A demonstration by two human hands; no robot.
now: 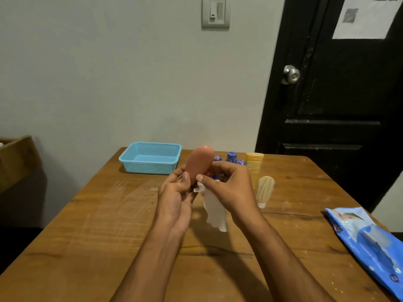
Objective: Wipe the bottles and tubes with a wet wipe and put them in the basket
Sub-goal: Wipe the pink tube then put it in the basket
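Note:
My left hand (174,192) grips the lower end of an orange-pink tube (200,163) and holds it upright above the table. Against the tube's base, my right hand (229,184) pinches a white wet wipe (214,209) that hangs down below the fingers. A light blue basket (150,158) stands on the far left part of the table with nothing visible inside. Behind my right hand stand blue bottles (232,156), partly hidden, and a yellow tube (254,163). A pale ribbed tube (265,190) stands cap-down to the right.
The wooden table (109,214) reaches to the wall. A blue pack of wet wipes (368,243) lies at the right edge. A black door with a metal knob (291,74) is at the right, wooden furniture (15,158) at the left.

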